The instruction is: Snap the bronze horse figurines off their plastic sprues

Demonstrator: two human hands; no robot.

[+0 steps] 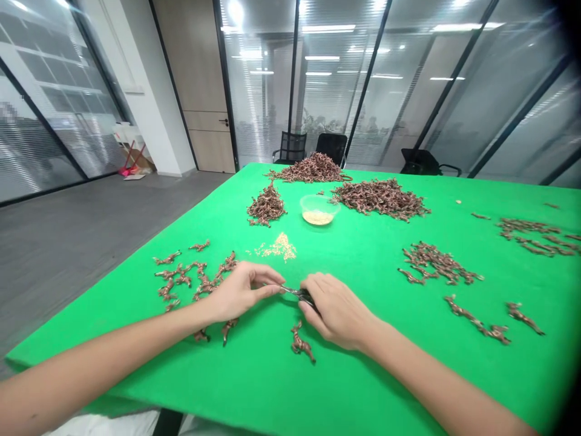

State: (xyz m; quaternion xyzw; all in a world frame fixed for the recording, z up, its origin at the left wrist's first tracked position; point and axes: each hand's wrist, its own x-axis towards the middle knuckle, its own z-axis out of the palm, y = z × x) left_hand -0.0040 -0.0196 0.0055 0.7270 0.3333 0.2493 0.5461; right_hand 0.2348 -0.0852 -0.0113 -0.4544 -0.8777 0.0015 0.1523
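Note:
My right hand (338, 310) is wrapped round a pair of pliers (303, 295) with dark handles and slim metal jaws pointing left. At the jaw tips, the thumb and fingers of my left hand (245, 290) are pinched together; whatever they hold is too small to make out. Just below the pliers lies a single brown animal figurine (301, 343) with a long neck. Several like figurines (206, 283) are scattered beside and partly behind my left hand. Beyond the hands is a small heap of tiny gold-coloured pieces (282, 245).
A clear plastic bowl (319, 209) of similar tiny pieces stands farther back, among large brown piles (381, 198). Loose brown figurine groups (438, 262) lie at the right. Everything rests on a green-covered table (363, 387). Office chairs (331, 147) stand behind it.

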